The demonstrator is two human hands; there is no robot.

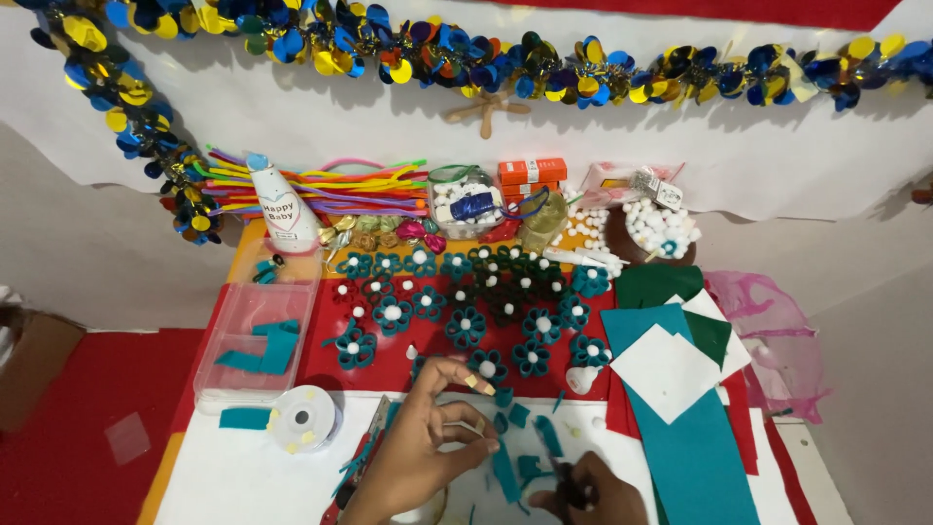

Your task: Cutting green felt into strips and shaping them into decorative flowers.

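My left hand (428,442) rests on the white sheet (243,476) at the bottom centre. Its fingers are pinched on a small teal felt piece (501,424), and pale tape covers two fingertips. My right hand (595,493) sits at the bottom edge, partly cut off, curled around a dark tool (567,479) that I cannot identify. Loose teal felt strips (505,472) lie between the two hands. Just beyond them, several teal and dark green felt flowers (466,326) with white centres lie in rows on a red sheet (321,355).
A clear plastic box (255,331) with teal strips and a white tape roll (303,419) lie left. Teal and green felt sheets (690,447) with white squares lie right. Pipe cleaners (360,185), a white cone (280,206), a pompom bowl (659,231), orange boxes (532,173) and a garland (486,58) are behind.
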